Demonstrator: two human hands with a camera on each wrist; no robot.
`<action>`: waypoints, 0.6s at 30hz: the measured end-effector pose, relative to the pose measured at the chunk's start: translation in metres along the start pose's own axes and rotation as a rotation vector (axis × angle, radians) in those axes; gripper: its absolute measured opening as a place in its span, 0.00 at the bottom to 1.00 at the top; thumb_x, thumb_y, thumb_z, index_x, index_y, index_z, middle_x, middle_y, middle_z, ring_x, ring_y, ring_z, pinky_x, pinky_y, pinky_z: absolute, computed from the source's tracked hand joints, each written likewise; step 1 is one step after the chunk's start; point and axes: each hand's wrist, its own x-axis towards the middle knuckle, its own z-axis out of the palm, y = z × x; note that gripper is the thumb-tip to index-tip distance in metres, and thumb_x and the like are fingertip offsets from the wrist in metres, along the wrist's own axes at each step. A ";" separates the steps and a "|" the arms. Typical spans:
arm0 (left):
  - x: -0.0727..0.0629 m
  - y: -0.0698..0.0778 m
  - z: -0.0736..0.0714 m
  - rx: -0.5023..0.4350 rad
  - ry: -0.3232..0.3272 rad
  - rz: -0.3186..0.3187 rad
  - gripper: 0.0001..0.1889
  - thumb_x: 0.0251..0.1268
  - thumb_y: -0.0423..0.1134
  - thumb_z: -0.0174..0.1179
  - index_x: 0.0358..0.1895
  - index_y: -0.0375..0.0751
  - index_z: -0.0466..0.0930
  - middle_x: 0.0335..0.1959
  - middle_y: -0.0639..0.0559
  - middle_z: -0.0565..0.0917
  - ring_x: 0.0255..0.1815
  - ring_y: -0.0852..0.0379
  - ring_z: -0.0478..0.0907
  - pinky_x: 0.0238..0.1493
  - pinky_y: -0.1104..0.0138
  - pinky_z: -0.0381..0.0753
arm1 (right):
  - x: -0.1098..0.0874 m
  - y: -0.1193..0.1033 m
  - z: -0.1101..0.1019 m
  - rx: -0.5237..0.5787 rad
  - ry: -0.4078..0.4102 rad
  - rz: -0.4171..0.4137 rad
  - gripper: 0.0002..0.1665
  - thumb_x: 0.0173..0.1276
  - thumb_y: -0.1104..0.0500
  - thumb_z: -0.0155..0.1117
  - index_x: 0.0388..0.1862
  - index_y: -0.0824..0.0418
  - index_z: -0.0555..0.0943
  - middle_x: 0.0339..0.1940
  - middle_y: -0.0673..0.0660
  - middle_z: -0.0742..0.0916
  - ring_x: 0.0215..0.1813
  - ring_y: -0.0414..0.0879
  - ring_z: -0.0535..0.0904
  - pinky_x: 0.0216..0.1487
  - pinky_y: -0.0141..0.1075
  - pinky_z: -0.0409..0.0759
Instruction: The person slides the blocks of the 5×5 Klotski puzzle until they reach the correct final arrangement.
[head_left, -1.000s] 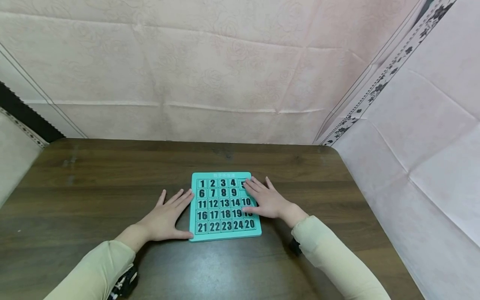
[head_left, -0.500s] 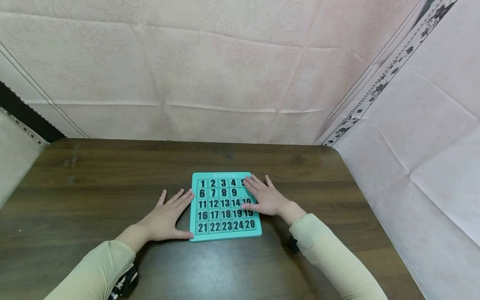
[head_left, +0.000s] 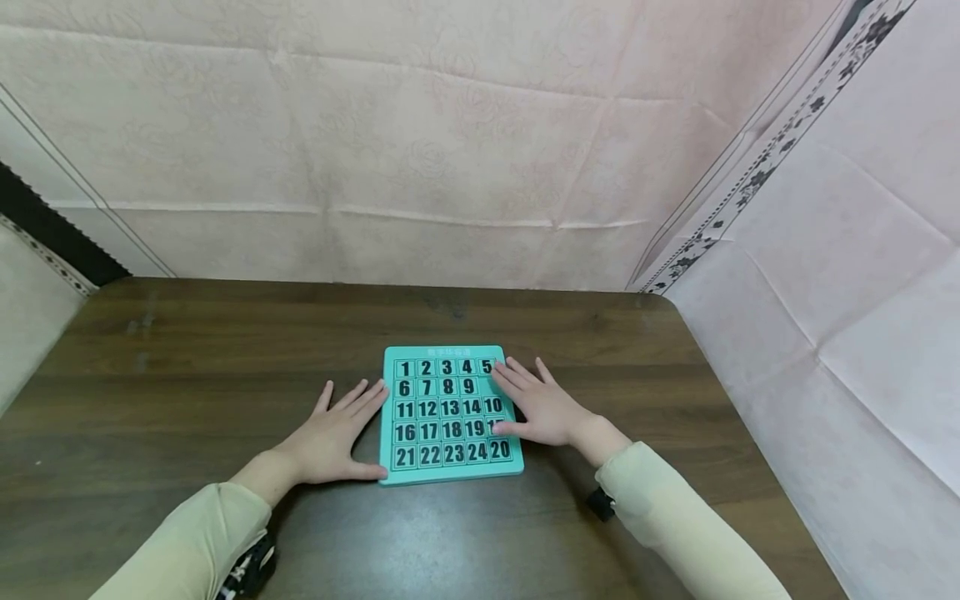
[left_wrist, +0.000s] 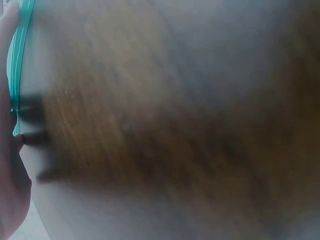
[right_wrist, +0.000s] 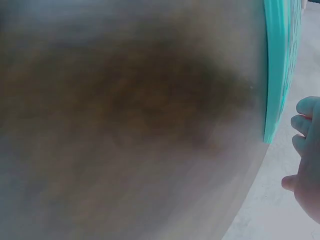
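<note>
A teal number slide puzzle (head_left: 449, 408) lies flat on the table, its black-numbered tiles in rows from 1 at the top left. My left hand (head_left: 327, 442) is spread with straight fingers, fingertips and thumb at the puzzle's left edge. Over its right side reaches my right hand (head_left: 546, 412), fingers extended just below the 5 and thumb partly covering the tile under the 10. Those fingers hide part of the second row's right end. In the right wrist view the puzzle's side (right_wrist: 274, 75) shows beside the fingers (right_wrist: 305, 125); the left wrist view catches its opposite edge (left_wrist: 18, 60).
The dark wooden table (head_left: 225, 358) extends around the puzzle. Behind it hangs a pale patterned cloth (head_left: 420, 150), and another white cloth with a floral border (head_left: 750, 187) rises at the right. Dark bands sit at both wrists.
My right hand rose slightly, then slid back toward me and a little to the right, uncovering the 5 and the 10. The left hand and the puzzle have stayed in place.
</note>
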 end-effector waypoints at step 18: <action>-0.001 0.001 0.000 0.006 -0.008 0.000 0.57 0.44 0.77 0.54 0.74 0.42 0.51 0.75 0.46 0.54 0.75 0.41 0.51 0.67 0.35 0.37 | -0.024 0.002 0.015 -0.080 -0.060 -0.134 0.55 0.59 0.25 0.47 0.76 0.53 0.48 0.78 0.52 0.52 0.79 0.46 0.41 0.74 0.57 0.36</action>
